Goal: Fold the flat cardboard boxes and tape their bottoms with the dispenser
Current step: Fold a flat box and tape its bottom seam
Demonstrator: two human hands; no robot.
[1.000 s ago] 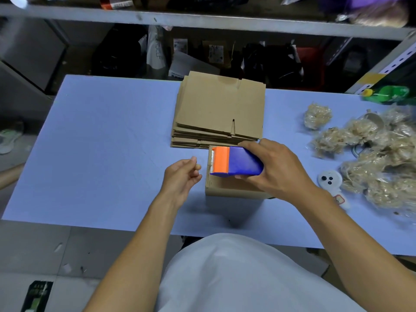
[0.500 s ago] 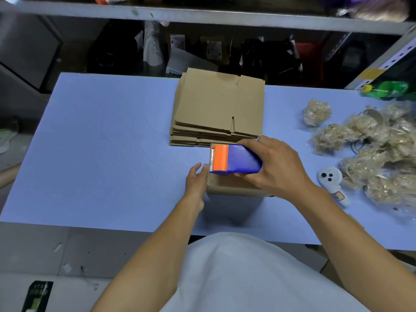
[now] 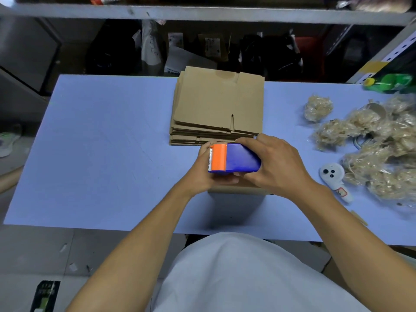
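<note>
A blue tape dispenser [image 3: 240, 159] with an orange front and a toothed blade is gripped from above by my right hand [image 3: 278, 167]. It sits over a small folded cardboard box [image 3: 236, 190] at the near middle of the blue table [image 3: 101, 143]. My left hand [image 3: 198, 173] holds the box's left end just under the dispenser's orange end, fingers on the far side and thumb on the near side. Most of the box is hidden by both hands. A stack of flat cardboard boxes [image 3: 218, 104] lies just behind.
Several bundles of pale straw-like filler in clear wrap [image 3: 371, 154] cover the table's right side. A white hand-held device [image 3: 333, 176] lies near them and a green bottle [image 3: 391, 82] at the far right. A cluttered metal shelf [image 3: 202, 12] stands behind the table.
My left hand moved right from beside the box to its left end, under the dispenser's orange front. The dispenser and my right hand stayed over the box.
</note>
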